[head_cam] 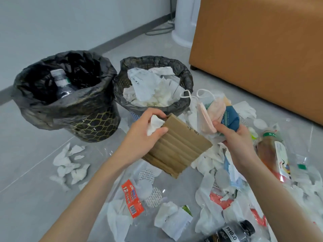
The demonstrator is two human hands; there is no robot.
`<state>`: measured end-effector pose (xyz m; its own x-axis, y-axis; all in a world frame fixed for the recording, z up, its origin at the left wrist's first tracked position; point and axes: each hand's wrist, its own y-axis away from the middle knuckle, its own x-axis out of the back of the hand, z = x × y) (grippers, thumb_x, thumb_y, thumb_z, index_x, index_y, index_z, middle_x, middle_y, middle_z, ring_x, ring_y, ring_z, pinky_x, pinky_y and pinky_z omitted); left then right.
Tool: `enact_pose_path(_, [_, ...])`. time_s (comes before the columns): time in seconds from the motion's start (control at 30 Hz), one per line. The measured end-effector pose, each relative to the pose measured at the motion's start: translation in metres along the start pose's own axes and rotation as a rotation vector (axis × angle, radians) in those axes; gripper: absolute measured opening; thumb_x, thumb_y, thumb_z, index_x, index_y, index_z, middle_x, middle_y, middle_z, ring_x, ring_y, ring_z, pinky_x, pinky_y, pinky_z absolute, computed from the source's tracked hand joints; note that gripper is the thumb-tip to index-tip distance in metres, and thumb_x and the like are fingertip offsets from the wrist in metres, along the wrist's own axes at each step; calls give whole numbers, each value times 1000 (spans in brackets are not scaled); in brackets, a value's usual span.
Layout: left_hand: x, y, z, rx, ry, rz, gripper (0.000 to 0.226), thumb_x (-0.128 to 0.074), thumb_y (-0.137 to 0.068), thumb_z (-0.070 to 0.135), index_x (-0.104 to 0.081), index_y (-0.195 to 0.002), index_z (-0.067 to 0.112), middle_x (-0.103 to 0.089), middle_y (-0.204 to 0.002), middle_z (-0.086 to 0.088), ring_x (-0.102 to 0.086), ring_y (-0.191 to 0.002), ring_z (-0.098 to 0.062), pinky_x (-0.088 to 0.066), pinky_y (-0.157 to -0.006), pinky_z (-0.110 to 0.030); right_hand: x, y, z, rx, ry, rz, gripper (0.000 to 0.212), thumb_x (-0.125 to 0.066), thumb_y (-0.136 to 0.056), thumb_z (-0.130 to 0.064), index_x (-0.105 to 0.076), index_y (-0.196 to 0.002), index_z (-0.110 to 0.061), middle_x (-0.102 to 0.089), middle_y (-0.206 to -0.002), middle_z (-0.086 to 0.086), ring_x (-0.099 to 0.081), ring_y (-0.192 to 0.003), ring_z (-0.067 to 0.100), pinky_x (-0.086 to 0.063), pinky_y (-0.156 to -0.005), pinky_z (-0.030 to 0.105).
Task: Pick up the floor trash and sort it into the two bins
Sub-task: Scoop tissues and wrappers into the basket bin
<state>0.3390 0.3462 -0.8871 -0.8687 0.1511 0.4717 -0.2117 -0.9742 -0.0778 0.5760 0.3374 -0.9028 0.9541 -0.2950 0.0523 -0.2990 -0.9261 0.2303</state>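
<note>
Grey floor (26, 154), "PH8.O" bottle (232, 232); left hand (145, 137) holds cardboard (180, 149), right hand (236, 140) masks (206, 117)

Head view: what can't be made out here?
All head view.
Inside the gold-patterned bin: shadowed liner hides everything except one bottle.
The black bottle: cut off by bottom edge.
In the right hand: face masks and blue packet hide anything else gripped.
Writing on the cardboard: too small.

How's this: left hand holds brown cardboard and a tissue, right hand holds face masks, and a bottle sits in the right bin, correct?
Not quite: the head view shows the bottle in the left bin; the right bin holds white paper. The rest is right.
</note>
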Motion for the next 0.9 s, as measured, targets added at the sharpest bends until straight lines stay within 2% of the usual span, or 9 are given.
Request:
enact_pose_path(0.13, [28, -17, 23, -64, 63, 163, 29, -61, -89, 23, -51, -114, 34, -50, -108, 29, -47, -97, 12, -34, -78, -1, -8, -9, -16, 46, -35, 16, 10, -65, -87, -19, -65, -97, -20, -69, -101, 7, -62, -96, 28, -49, -89, 42])
enact_pose_path(0.2, [35, -30, 24, -1, 195, 266, 30, -61, -89, 26, -51, -115, 37, -51, -117, 21, -49, -109, 1, -42, -90, -15, -13, -13, -23, 63, -35, 31, 12, -66, -87, -22, -64, -98, -22, -69, -107, 10, -62, -102, 30, -48, -93, 44])
enact_pose_path(0.27, [43, -45, 24, 114, 393, 354, 29, -60, -90, 26, -51, -115, 37, -54, -125, 8, -54, -113, -12, -51, -85, -32, -21, -18, -32, 103, -32, 50, 8, -66, -86, -23, -63, -93, -26, -68, -106, 9, -62, -98, 27, -49, -89, 41])
enact_pose_path(0.37, [47, -72, 26, 223, 703, 421, 38, -55, -94, 20, -41, -129, 27, -54, -128, -1, -57, -110, -15, -52, -89, -40, -36, -25, -45, 176, -51, 81, 11, -65, -87, -21, -62, -96, -27, -68, -102, 1, -62, -93, 17, -49, -84, 34])
enact_pose_path(0.43, [45, -94, 28, 266, 778, 468, 46, -52, -96, 17, -32, -136, 26, -51, -128, -2, -56, -106, -14, -50, -92, -37, -47, -28, -52, 243, -30, 92, 15, -64, -89, -20, -60, -103, -25, -66, -97, -6, -60, -87, 7, -48, -76, 21])
enact_pose_path(0.57, [37, -128, 25, 361, 698, 475, 60, -50, -95, 15, -18, -144, 30, -39, -139, -8, -48, -119, -23, -43, -101, -37, -68, -34, -65, 387, 77, 105, 18, -62, -90, -20, -56, -91, -37, -59, -85, -16, -54, -75, -4, -42, -65, 8])
enact_pose_path(0.63, [35, -128, 20, 371, 477, 473, 60, -46, -97, 16, -15, -147, 25, -32, -146, -7, -40, -128, -24, -36, -100, -27, -73, -38, -68, 447, 141, 103, 18, -61, -91, -21, -55, -88, -38, -58, -84, -15, -52, -74, -2, -41, -67, 14])
enact_pose_path(0.73, [38, -115, 7, 251, 218, 572, 52, -39, -100, 16, -19, -148, 21, -26, -152, -4, -34, -135, -21, -32, -107, -29, -81, -47, -75, 534, 292, 109, 3, -59, -91, -25, -58, -91, -22, -55, -76, -11, -46, -67, -1, -34, -60, 13])
enact_pose_path(0.9, [40, -110, -4, 45, 33, 481, 49, -32, -102, 23, -19, -149, 15, -30, -152, -1, -29, -138, -13, -22, -106, -18, -112, -75, -90, 690, 584, 95, 22, -56, -87, -14, -66, -105, -22, -65, -88, -2, -55, -81, 17, -42, -65, 31])
